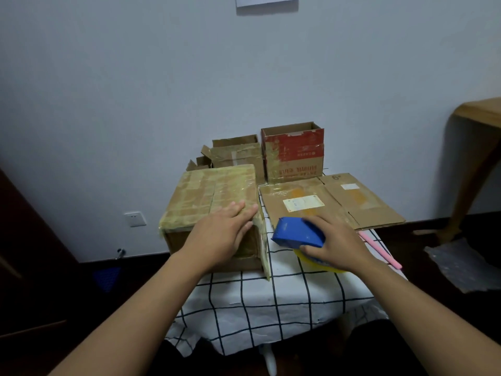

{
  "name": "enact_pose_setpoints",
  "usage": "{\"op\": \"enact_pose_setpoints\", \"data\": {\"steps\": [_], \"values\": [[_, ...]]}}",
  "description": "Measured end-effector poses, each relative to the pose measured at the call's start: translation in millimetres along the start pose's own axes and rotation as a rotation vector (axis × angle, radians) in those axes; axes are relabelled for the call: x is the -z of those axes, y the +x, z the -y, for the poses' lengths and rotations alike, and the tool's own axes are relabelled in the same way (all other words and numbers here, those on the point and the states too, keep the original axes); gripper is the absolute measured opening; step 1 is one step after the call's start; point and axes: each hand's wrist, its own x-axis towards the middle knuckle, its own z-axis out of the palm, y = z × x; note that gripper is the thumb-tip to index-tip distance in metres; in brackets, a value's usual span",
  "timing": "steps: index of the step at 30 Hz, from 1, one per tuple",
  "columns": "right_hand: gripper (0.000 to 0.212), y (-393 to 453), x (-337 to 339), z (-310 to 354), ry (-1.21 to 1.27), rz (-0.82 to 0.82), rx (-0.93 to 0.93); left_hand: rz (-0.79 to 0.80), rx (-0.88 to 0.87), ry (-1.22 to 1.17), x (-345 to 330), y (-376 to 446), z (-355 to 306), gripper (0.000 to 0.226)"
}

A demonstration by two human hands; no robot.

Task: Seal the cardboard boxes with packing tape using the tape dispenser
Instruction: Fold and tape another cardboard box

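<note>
Your left hand (225, 234) lies flat with straight fingers on the near right corner of the big taped box (214, 202), holding nothing. Your right hand (333, 245) curls around the blue tape dispenser (296, 232), thumb on its near side and fingers over the top; a yellowish roll of tape (320, 263) shows under your palm. The dispenser sits just right of the big box, low over the counter (271, 302), which wears a white cloth with a black grid.

The big box stands at the counter's left side, its top closed and thickly covered in yellowish tape, and a taped flap (264, 248) hangs down at its right near edge. What it holds is hidden.

I count 3 standing boxes and 1 flattened one. Behind the big box, against the wall, a smaller brown box (237, 156) has its flaps up; its inside cannot be seen. Right of it stands a red-printed box (294, 153), open at the top, contents also out of sight. The flattened cardboard box (333, 202) lies on the far right of the counter, bearing 2 pale labels.

1 pink stick (379, 251) lies at the counter's right edge, just beyond your right wrist.
</note>
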Motion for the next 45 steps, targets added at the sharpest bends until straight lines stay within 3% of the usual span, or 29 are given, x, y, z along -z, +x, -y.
{"op": "enact_pose_setpoints", "data": {"steps": [5,8,11,16,18,21,24,27,36,43,45], "values": [[0.068,-8,-3,-10,0.077,0.007,-0.052,0.012,-0.004,-0.017,0,2,-1,0.05],[0.053,-2,11,-12,0.156,0.141,-0.1,0.016,0.001,-0.034,0,1,0,0.049],[0.023,5,30,-9,0.278,0.325,-0.196,0.013,0.002,-0.046,0,1,0,0.049],[0.029,8,48,-1,0.348,0.573,-0.223,0.007,0.008,-0.062,0,2,-1,0.048],[0.04,2,46,1,0.336,0.557,-0.202,0.01,0.016,-0.078,0,1,-1,0.048],[0.06,-10,35,2,0.248,0.402,-0.149,0.01,0.027,-0.09,1,2,-2,0.047],[0.062,-25,13,1,0.063,0.217,-0.068,0.019,0.031,-0.094,1,2,-3,0.047],[0.061,-39,-13,1,-0.041,0.143,-0.032,0.017,0.029,-0.086,3,3,-5,0.047],[0.062,-54,-54,-4,-0.118,0.149,-0.092,0.042,0.015,-0.086,5,9,-15,0.048],[0.061,-37,-28,8,-0.212,0.358,-0.125,0.051,0.008,-0.087,7,5,-11,0.05],[0.052,-26,-9,23,-0.142,0.279,-0.126,0.035,0.004,-0.097,7,4,-11,0.052]]}}
